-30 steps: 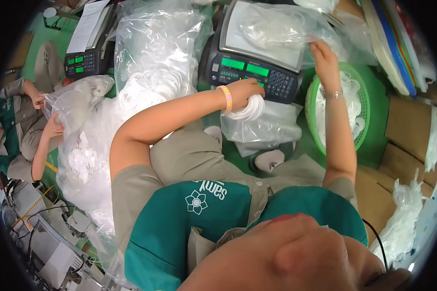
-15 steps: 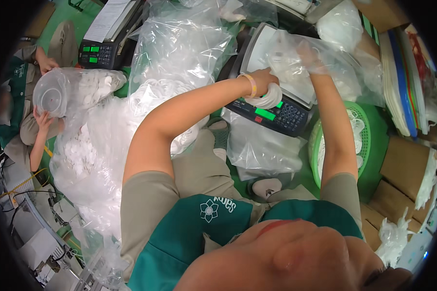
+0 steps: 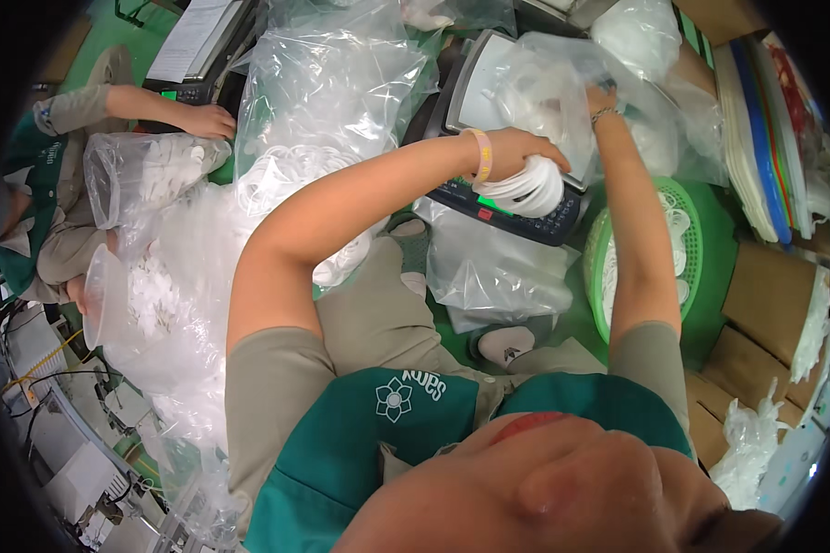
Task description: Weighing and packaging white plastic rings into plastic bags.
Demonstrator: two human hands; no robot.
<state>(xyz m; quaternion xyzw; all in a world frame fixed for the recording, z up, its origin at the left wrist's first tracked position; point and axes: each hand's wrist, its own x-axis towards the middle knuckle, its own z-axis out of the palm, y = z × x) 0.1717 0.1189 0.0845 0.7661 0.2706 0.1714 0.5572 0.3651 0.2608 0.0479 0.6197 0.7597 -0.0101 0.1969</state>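
Observation:
A bunch of thin white plastic rings (image 3: 524,192) hangs from my left hand (image 3: 514,152), whose fingers are closed over it. These rings are above the front panel of a dark digital scale (image 3: 535,221) and partly cover its display. My right hand (image 3: 601,100) grips the edge of a clear plastic bag (image 3: 549,88) over the scale's pale platform (image 3: 478,81). Its fingertips are partly hidden by the film. White pieces seem to lie inside the bag, though the plastic blurs them.
Under my right forearm stands a green basket (image 3: 693,241) of white rings. Large clear bags (image 3: 337,92) and loose rings (image 3: 291,175) lie left of the scale. A co-worker's hand (image 3: 208,121) is at another scale (image 3: 194,92). Cardboard boxes (image 3: 770,300) are stacked at the right.
My left hand has moved slightly right with the rings, which hang more spread. My right hand has shifted slightly at the bag. The co-worker's tub has lowered, and one hand has reached toward the other scale.

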